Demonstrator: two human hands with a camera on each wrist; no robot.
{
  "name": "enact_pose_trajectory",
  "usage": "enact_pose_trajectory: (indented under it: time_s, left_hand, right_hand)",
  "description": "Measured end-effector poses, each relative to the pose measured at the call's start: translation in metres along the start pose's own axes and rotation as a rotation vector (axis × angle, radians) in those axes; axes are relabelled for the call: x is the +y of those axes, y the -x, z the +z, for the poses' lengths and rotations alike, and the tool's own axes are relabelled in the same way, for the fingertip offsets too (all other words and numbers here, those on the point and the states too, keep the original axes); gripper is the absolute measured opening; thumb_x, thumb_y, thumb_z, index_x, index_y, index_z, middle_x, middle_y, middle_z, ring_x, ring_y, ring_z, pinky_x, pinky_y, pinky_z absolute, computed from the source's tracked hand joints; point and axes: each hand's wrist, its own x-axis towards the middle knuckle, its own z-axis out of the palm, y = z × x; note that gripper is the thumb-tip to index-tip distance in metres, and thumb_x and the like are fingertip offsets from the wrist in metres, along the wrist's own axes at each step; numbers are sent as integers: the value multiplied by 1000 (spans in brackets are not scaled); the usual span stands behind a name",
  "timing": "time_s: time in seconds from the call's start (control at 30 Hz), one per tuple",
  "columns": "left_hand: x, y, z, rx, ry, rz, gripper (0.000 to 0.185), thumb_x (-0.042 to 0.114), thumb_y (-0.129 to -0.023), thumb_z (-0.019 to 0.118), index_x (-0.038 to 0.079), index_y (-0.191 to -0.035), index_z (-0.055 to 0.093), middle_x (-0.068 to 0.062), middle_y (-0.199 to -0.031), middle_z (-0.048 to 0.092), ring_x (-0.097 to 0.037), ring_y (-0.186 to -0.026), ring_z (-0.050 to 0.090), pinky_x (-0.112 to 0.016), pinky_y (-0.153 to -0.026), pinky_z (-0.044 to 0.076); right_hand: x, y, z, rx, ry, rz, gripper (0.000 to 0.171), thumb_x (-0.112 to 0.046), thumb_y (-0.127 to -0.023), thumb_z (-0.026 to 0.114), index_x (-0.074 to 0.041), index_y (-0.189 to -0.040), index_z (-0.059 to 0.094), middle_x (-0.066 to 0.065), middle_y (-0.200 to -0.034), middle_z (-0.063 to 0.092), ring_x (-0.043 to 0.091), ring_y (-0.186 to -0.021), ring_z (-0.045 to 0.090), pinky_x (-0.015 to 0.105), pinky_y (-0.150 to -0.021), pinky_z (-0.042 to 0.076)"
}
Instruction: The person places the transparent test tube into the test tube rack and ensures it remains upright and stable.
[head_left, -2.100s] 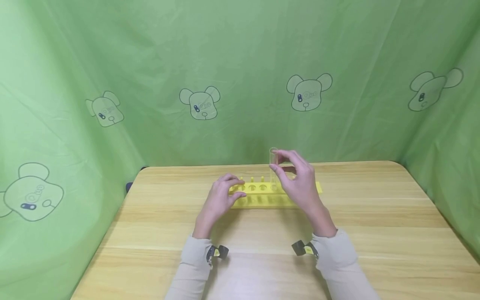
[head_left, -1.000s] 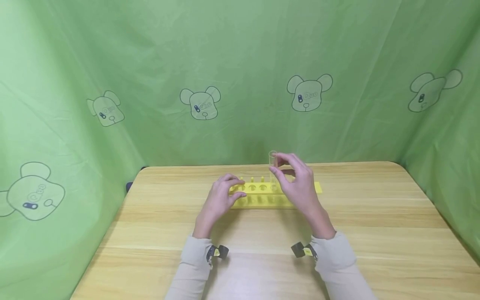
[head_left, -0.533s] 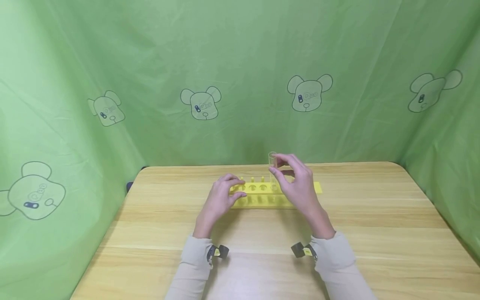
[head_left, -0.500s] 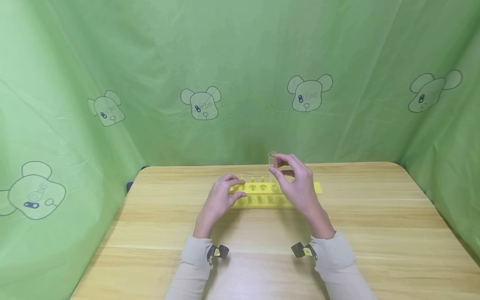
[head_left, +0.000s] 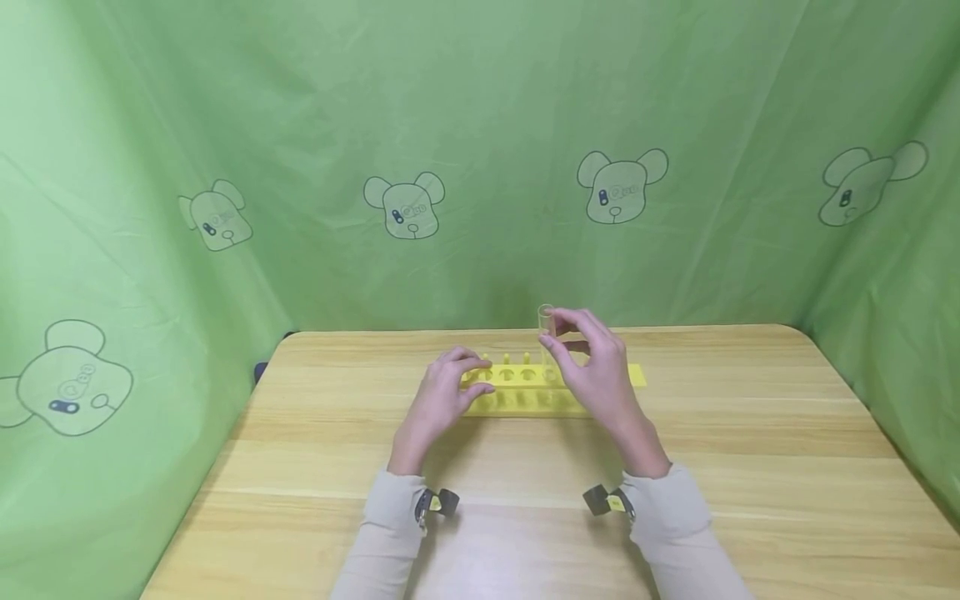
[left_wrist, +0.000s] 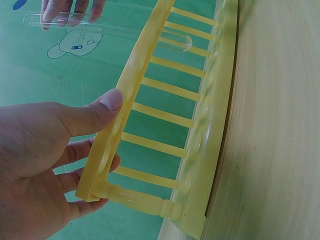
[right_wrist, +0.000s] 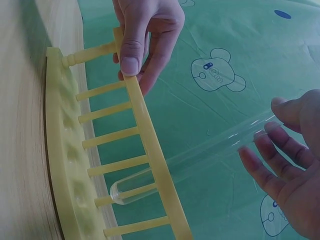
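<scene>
A clear test tube (head_left: 546,320) stands upright through a hole in the top plate of a yellow test tube rack (head_left: 517,410). My right hand (head_left: 600,367) pinches the tube's upper part between thumb and fingertips. In the right wrist view, the rounded bottom of the test tube (right_wrist: 131,189) hangs between the top plate and the base, just short of the base. My left hand (head_left: 442,390) grips the left end of the rack's top plate, with the thumb (left_wrist: 111,100) in front and fingers behind. Part of the rack's right side is hidden behind my right hand.
The rack stands near the back of a wooden table (head_left: 517,483). Short yellow pegs (head_left: 506,358) rise along its rear edge. A green curtain (head_left: 487,100) with printed bear heads encloses the back and sides. Each wrist wears a small black camera (head_left: 447,502).
My right hand has lowered the test tube slightly over the last two seconds, then stayed nearly still. My left hand keeps its grip on the rack, which has not moved.
</scene>
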Motion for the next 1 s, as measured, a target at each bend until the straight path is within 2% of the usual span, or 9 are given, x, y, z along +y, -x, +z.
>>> enact_pose_trajectory:
  time_s: [0.33, 0.47, 0.6, 0.83, 1.0]
  left_hand:
    - [-1, -1, 2, 9, -5, 9, 39, 20, -86, 84, 6, -120, 74, -8, -120, 68, -26, -112, 64, -39, -103, 52]
    - [-1, -1, 3, 6, -4, 6, 39, 20, -86, 84, 6, -120, 73, -8, -121, 68, -26, -112, 64, -39, -103, 52]
    - [-1, -1, 3, 2, -2, 1, 39, 20, -86, 83, 6, -121, 73, -8, -121, 68, -26, -112, 64, -39, -103, 52]
    - [0, -1, 2, 0, -8, -5, 40, 21, -86, 83, 6, -121, 73, -9, -121, 68, -27, -112, 64, -39, -104, 52]
    - [0, 0, 1, -2, -8, -3, 40, 21, -86, 83, 6, -121, 73, -9, -122, 68, -26, -112, 64, -38, -104, 52]
  right_hand:
    - [4, 1, 0, 4, -2, 2, 36, 4, -87, 78, -3, -122, 69, 14, -105, 69, 26, -99, 67, 18, -80, 59]
    - [4, 1, 0, -4, -10, 7, 34, 4, -89, 77, -1, -122, 68, 16, -105, 68, 28, -99, 67, 18, -81, 58]
    - [4, 2, 0, -1, 2, 5, 35, 5, -88, 78, 1, -121, 68, 13, -104, 69, 31, -98, 66, 20, -81, 59]
    - [3, 2, 1, -12, -6, 9, 36, 1, -90, 77, -2, -124, 68, 7, -104, 68, 24, -99, 66, 19, -82, 59]
    - [4, 3, 3, -15, -17, 14, 35, 3, -90, 76, -2, -124, 68, 7, -105, 68, 29, -99, 66, 22, -83, 59]
